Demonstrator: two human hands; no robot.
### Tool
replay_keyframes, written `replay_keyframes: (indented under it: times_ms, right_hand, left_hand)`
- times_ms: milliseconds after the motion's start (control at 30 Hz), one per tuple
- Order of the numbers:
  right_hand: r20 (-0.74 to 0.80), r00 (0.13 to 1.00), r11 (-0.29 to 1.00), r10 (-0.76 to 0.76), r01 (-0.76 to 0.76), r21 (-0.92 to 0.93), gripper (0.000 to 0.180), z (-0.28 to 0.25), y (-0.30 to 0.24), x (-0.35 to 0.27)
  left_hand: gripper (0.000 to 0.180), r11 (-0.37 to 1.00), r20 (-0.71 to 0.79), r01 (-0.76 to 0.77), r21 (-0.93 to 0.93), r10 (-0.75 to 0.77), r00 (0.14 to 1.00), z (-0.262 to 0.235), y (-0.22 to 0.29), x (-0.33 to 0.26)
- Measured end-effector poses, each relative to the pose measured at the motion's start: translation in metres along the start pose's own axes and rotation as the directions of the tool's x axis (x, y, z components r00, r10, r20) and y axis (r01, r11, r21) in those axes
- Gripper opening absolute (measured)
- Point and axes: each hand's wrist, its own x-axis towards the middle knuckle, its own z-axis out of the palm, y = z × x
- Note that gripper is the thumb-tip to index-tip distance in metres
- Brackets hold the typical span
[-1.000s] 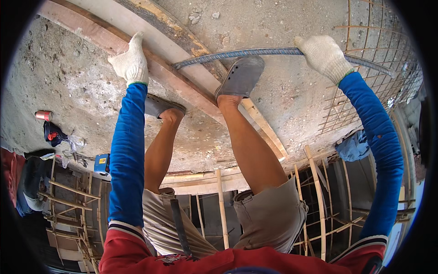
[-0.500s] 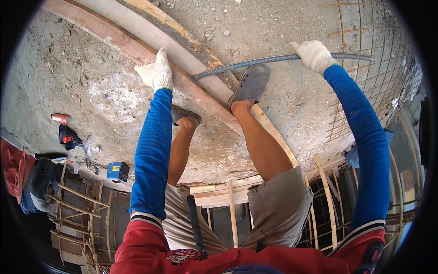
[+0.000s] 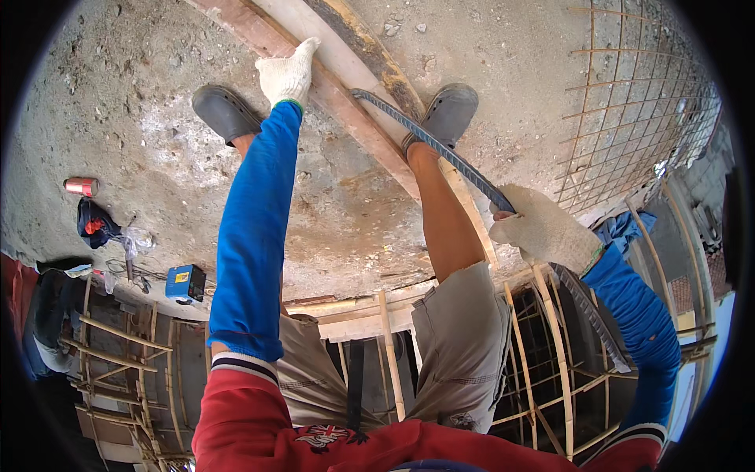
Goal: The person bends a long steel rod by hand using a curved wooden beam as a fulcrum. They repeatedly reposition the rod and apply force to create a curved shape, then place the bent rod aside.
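My left hand (image 3: 288, 77), in a white knit glove, is closed over the near edge of a reddish wooden board (image 3: 354, 114), with the thumb pointing away along it. This board runs diagonally beside a pale strip (image 3: 362, 71) and a worn wooden plank (image 3: 393, 79). In my gloved right hand (image 3: 546, 224) is a ribbed steel rebar (image 3: 448, 157), gripped partway along. Its far end lies over the pale strip beside the board. The near end passes behind the hand and slants down under my right forearm.
My shoes (image 3: 452, 110) stand either side of the boards. Steel mesh (image 3: 629, 110) lies at right. At left are a red can (image 3: 81, 186), a black bag (image 3: 96, 220) and a blue box-shaped machine (image 3: 185, 283). Bamboo poles (image 3: 391, 354) stand past the ledge, with a person (image 3: 51, 322) at far left.
My right hand has drawn back toward me, swinging and raising the rebar's near end. My left foot has stepped out to the left; my left hand stays on the board.
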Motion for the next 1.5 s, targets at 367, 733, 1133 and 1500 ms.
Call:
replay_keyframes:
  times_ms: [367,733,1133,1500]
  right_hand:
    - [-0.365,0.93,0.981,0.049,0.025,0.195,0.054,0.139,-0.069,-0.029]
    - [-0.293,0.956,0.992,-0.035,-0.002,-0.127,0.054,0.137,-0.147,-0.031]
    - [-0.194,0.976,0.559,-0.1,-0.106,-0.822,0.031,-0.081,-0.093,0.006]
    - [-0.224,0.964,0.461,-0.144,-0.135,-0.877,0.033,-0.14,-0.078,0.041]
  left_hand:
    - [0.118,0.976,0.309,0.107,-0.19,-0.044,0.95,-0.036,-0.022,0.031]
    - [0.117,0.973,0.176,-0.144,-0.179,0.176,0.969,-0.053,0.024,0.115]
    - [0.08,0.949,0.164,-0.311,-0.048,0.314,0.935,-0.05,0.015,0.123]
    - [0.099,0.996,0.185,-0.042,-0.078,0.056,0.981,-0.07,0.04,0.103]
